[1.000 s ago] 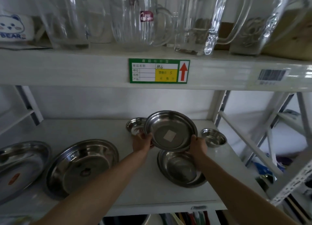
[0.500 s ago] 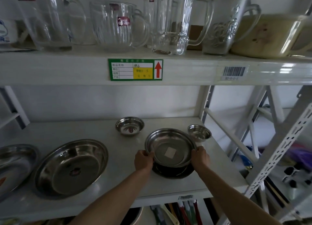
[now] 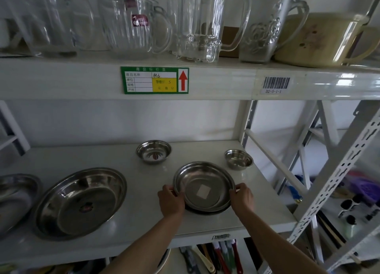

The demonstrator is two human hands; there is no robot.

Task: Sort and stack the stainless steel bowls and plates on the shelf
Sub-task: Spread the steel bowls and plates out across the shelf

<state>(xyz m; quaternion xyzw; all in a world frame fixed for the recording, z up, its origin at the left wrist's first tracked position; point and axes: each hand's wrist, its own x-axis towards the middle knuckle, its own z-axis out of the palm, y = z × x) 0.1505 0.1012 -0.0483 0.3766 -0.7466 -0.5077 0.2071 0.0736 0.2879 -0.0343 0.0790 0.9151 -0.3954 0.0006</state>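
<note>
We look down from head height at a white metal shelf (image 3: 127,228) holding stainless steel dishes. Near the front right of the shelf, a round steel plate (image 3: 203,186) with a pale square sticker at its centre sits nested on a second plate (image 3: 207,210), of which only a dark sliver of rim shows along the near edge. The left hand (image 3: 170,201) grips the top plate's left rim, fingers curled over the edge. The right hand (image 3: 242,197) holds the right rim in the same way. Both bare forearms reach in from the bottom of the view.

Farther back, a small steel bowl (image 3: 153,152) stands left of centre, with a reddish mark inside that we cannot read. Another small bowl (image 3: 238,159) stands at the far right, just beyond the stacked plates and apart from them. To the left, well apart from the hands, lies a large shallow steel plate (image 3: 80,201), and beyond it, at the left edge of the view, part of another large dish (image 3: 14,195) is cut off.

On the shelf above stand clear glass mugs (image 3: 131,25) and a tall glass pitcher (image 3: 201,21). A green price label (image 3: 154,80) with a red arrow is fixed to that shelf's front edge, with a barcode sticker (image 3: 276,84) to its right.
</note>
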